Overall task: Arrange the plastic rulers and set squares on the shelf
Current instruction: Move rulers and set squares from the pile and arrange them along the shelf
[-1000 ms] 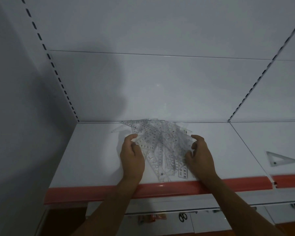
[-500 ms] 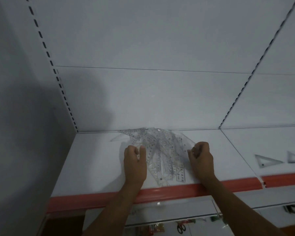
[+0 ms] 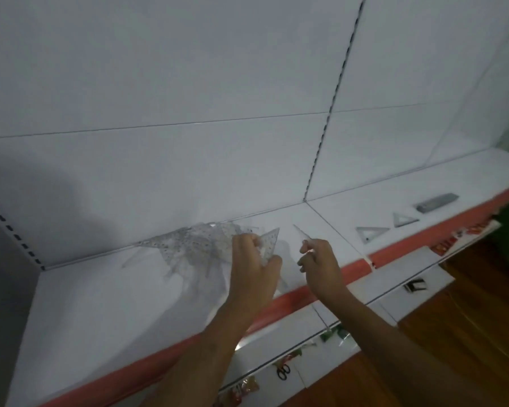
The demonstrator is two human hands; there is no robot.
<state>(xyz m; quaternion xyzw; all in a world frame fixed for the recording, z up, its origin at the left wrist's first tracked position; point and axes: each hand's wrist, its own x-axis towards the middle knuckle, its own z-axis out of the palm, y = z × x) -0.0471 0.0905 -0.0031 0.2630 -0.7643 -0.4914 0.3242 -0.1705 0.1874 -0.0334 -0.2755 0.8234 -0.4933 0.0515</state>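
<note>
Up close, the left hand [image 3: 253, 271] is curled round the near end of a fanned bundle of clear rulers and set squares [image 3: 200, 245], thumb on the right side and fingers folded over the top, so that the printed plastic sticks out past the knuckles toward the back panel and off to the left of that hand. Just beside it, to the right and apart from it, the right hand [image 3: 321, 265] pinches one thin clear ruler [image 3: 301, 232] between thumb and fingertips; the strip shows edge-on, slanting up and away from the fingers toward the back of the shelf [image 3: 106, 301]. Both hands hang above the white shelf board, behind its red front strip [image 3: 359, 268]. Whether the bundle touches the board I cannot tell, though it casts a shadow beneath. Further right of the right hand, past the seam in the board, two small set squares [image 3: 372, 232] lie flat near the front edge, well apart from the hands, with a grey flat piece [image 3: 438, 198] beyond them. Below the forearms, on a lower shelf, a pair of scissors [image 3: 283, 371] hangs among small packets.
</note>
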